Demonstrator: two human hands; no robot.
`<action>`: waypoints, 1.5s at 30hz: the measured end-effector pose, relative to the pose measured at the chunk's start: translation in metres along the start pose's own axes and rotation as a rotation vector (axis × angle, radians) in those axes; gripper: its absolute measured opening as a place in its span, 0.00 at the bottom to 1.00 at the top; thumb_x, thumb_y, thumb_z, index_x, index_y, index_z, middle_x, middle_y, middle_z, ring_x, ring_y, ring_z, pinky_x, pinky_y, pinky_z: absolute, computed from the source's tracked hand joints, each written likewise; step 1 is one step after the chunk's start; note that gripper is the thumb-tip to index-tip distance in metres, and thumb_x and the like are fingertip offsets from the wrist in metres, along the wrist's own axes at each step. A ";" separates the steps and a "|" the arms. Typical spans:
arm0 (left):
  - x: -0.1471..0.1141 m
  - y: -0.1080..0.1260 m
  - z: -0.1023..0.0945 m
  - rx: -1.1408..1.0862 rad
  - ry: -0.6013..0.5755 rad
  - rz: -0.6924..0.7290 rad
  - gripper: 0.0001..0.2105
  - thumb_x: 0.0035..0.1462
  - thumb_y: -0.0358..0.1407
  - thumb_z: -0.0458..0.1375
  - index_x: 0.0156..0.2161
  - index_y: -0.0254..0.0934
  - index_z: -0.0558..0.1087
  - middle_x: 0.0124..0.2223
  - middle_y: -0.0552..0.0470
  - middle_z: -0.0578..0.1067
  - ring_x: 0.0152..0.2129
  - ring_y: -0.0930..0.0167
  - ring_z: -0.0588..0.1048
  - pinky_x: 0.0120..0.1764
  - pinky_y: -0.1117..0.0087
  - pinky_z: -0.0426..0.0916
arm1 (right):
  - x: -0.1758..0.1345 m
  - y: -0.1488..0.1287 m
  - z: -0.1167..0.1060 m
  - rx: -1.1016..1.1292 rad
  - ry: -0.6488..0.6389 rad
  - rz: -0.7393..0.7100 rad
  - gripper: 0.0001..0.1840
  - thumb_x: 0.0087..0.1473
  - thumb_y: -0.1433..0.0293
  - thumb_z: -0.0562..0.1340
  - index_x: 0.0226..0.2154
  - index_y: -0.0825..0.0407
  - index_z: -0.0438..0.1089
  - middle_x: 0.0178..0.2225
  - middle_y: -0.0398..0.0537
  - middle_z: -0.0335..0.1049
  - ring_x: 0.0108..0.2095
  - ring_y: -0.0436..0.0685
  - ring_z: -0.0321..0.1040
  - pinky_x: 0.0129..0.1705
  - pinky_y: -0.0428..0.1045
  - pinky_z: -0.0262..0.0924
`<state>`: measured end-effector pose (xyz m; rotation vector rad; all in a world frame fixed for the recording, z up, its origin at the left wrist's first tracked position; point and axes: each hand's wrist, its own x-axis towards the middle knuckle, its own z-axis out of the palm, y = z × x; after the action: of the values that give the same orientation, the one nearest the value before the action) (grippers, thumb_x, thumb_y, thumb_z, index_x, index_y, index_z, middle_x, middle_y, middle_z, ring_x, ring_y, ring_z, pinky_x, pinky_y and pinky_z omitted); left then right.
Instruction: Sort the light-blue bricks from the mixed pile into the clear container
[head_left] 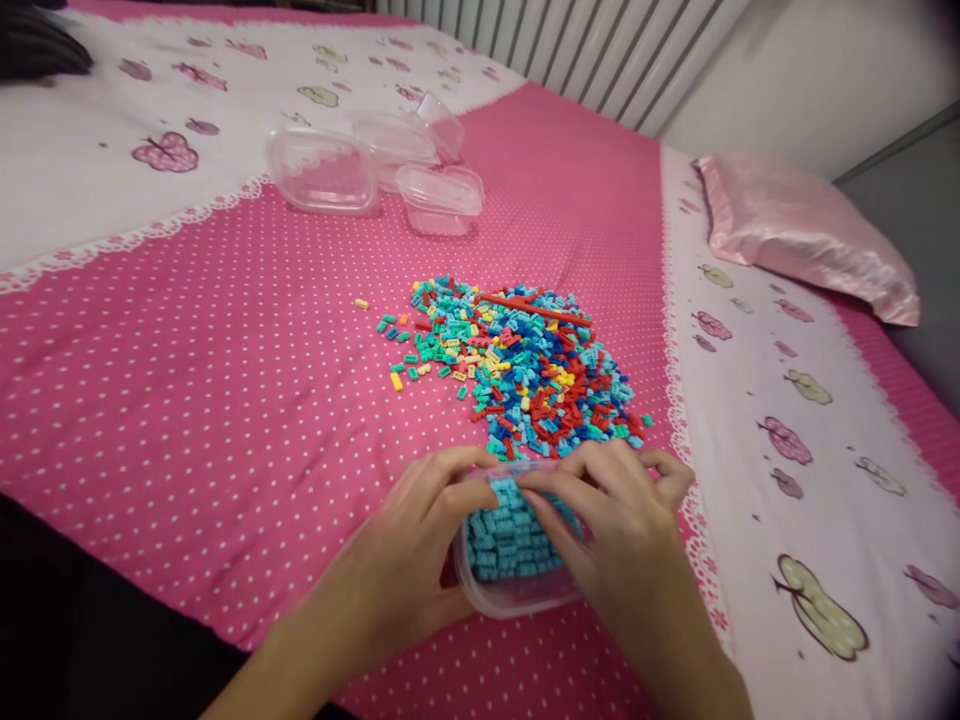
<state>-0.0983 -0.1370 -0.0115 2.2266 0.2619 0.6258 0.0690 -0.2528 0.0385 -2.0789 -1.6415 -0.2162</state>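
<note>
A clear plastic container (491, 600) holds many light-blue toy building bricks (504, 540), laid close together in rows. My left hand (420, 530) grips its left side, thumb over the near rim area and fingers at the far edge. Over the right part of the container is my right hand (619, 510), with thumb and index finger pinched together at the bricks; what lies between the fingertips is hidden. Just beyond the container spreads a loose pile of mixed bricks (525, 370) in blue, red, green and yellow. A long red stick (534, 310) lies across the pile.
Several clear plastic containers and lids (442, 200) stand farther back on the pink dotted bedspread (225, 400). A shiny pink pillow (806, 230) lies at the right. White rails (570, 50) and a wall bound the far side. A dark object (41, 45) is at the upper left.
</note>
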 end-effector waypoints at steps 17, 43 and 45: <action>-0.006 -0.006 -0.005 -0.015 0.015 -0.026 0.27 0.55 0.35 0.67 0.56 0.48 0.59 0.60 0.46 0.68 0.57 0.62 0.72 0.52 0.61 0.74 | 0.002 0.023 -0.017 0.090 0.001 0.085 0.06 0.64 0.67 0.64 0.36 0.42 0.77 0.30 0.39 0.73 0.34 0.55 0.68 0.45 0.56 0.49; -0.010 -0.010 -0.005 0.058 0.115 -0.129 0.19 0.62 0.40 0.59 0.57 0.48 0.62 0.61 0.48 0.66 0.56 0.61 0.71 0.56 0.59 0.72 | -0.009 0.084 -0.015 0.031 -0.316 0.394 0.07 0.55 0.75 0.61 0.36 0.50 0.72 0.33 0.45 0.75 0.34 0.57 0.72 0.38 0.52 0.63; -0.010 -0.011 -0.006 0.063 0.101 -0.124 0.20 0.62 0.38 0.59 0.57 0.47 0.62 0.61 0.47 0.66 0.57 0.62 0.71 0.56 0.59 0.72 | -0.009 0.085 -0.016 0.036 -0.310 0.395 0.07 0.55 0.75 0.59 0.35 0.50 0.72 0.34 0.46 0.76 0.35 0.57 0.73 0.40 0.53 0.64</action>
<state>-0.1103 -0.1297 -0.0198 2.2221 0.4733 0.6711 0.1498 -0.2822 0.0255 -2.4457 -1.3377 0.2769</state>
